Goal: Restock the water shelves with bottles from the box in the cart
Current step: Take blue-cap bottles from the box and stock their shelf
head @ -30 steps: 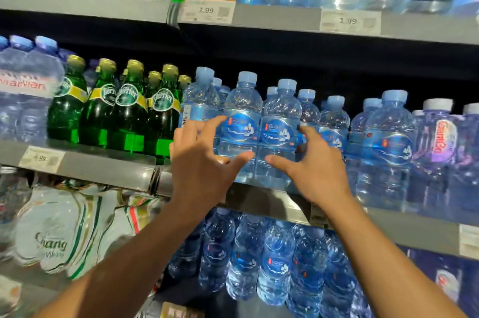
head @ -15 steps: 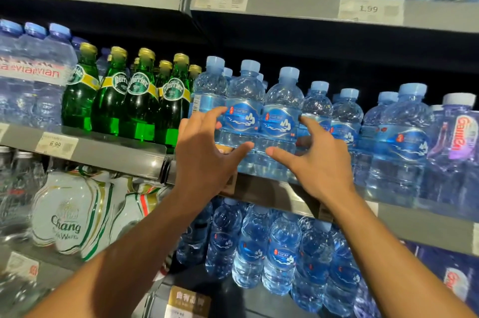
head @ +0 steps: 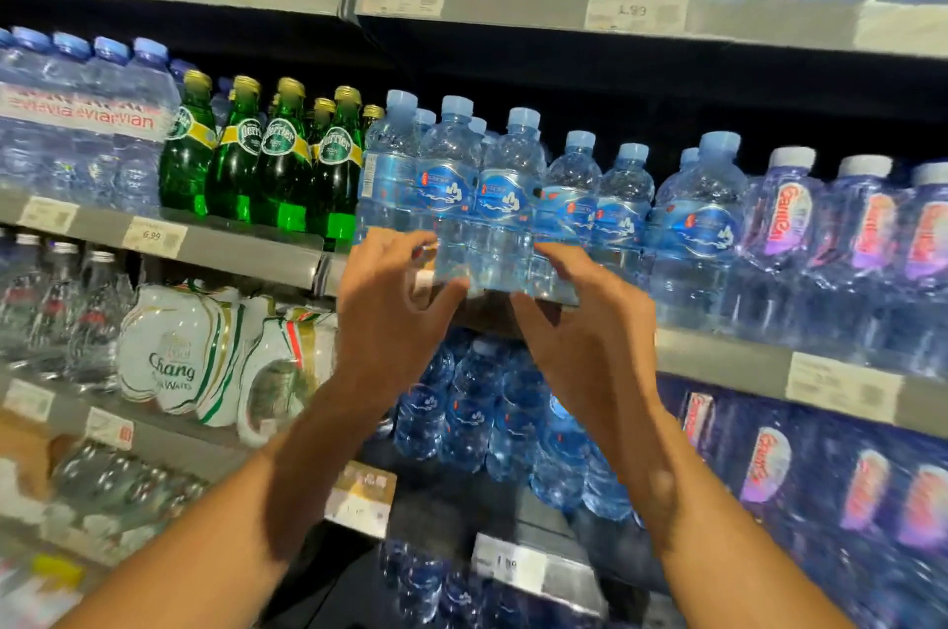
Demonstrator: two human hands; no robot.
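Looked like the facing-up step to me: both hands were at the front edge of the middle shelf [head: 246, 253], nudging the blue-label water bottles [head: 500, 202] into line rather than loading a new one. The left hand [head: 382, 308] had its fingers loosely spread, fingertips near the base of the front bottles; the right hand [head: 579, 320] was the same, fingers apart and reaching for the bottle bottoms, neither actually wrapped round anything as far as I could tell (bit of motion blur). The bottles were clear plastic with pale blue caps, upright and packed tight, just right of the green glass bottles [head: 287, 161]. Next move probably meant going back for more; the box and cart weren't in shot.
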